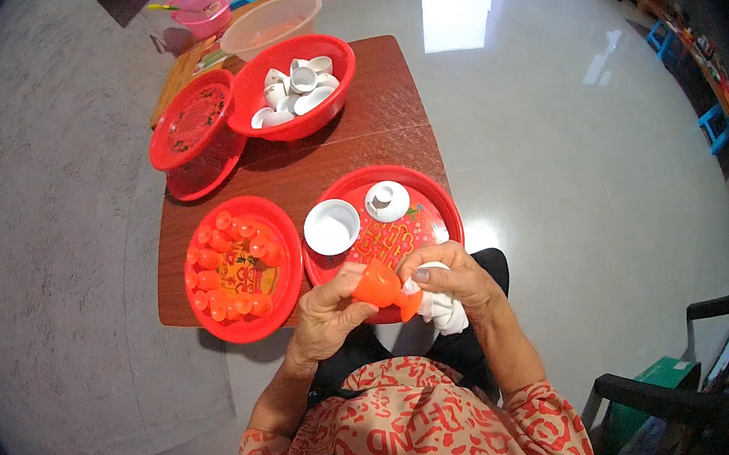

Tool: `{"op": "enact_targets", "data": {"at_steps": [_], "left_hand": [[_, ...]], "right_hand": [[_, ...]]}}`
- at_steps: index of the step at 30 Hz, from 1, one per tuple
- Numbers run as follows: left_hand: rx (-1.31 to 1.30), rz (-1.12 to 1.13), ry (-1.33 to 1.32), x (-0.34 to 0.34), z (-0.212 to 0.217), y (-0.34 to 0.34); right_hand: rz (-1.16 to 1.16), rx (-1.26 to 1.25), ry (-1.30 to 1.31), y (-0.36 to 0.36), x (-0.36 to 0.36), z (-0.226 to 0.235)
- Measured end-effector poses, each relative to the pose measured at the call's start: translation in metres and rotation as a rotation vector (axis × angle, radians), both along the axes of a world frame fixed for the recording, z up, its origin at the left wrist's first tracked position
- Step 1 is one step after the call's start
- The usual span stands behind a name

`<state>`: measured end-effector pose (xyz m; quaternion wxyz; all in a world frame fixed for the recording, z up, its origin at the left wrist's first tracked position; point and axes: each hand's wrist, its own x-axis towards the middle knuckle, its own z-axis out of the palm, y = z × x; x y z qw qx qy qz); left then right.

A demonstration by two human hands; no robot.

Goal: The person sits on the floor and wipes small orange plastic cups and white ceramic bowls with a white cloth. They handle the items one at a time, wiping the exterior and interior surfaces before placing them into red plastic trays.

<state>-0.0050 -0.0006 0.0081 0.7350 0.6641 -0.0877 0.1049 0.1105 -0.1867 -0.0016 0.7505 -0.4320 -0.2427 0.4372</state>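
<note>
At the bottom of the frame, nearest the camera, is the person's red-and-cream patterned blouse (410,429), with both forearms rising from it to the centre. There the left hand (327,314) has its grip wrapped around the bowl of a small orange plastic goblet (379,286), which lies tilted with its foot pointing lower right. The right hand (455,278) closes its grip on a white cloth (443,309) pressed against the goblet's stem and foot. Just above the hands, a round red tray (433,212) on the brown tabletop (373,130) carries a white bowl (332,227) and a white cup (386,201). To its left, another red tray (286,274) holds many orange goblets (232,262). Toward the upper left sit a red basin of white cups (294,85), a red colander basin (193,134) and a translucent tub (270,24).
</note>
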Motion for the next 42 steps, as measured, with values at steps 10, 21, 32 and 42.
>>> {"op": "enact_targets", "data": {"at_steps": [10,21,32,42], "left_hand": [[-0.31,0.171,-0.042,0.008,-0.008,-0.022],[0.279,0.536,-0.095,0.011,0.003,-0.033],[0.264,0.608,-0.076,0.014,0.003,-0.037],[0.07,0.521,0.048,0.015,0.012,-0.04]], "right_hand": [[-0.115,0.154,0.385,0.007,-0.021,-0.002],[-0.992,-0.135,-1.354,0.023,-0.035,0.023],[-1.025,-0.198,-1.57,0.028,-0.036,-0.01],[-1.093,-0.177,-1.588,0.028,-0.028,-0.001]]}}
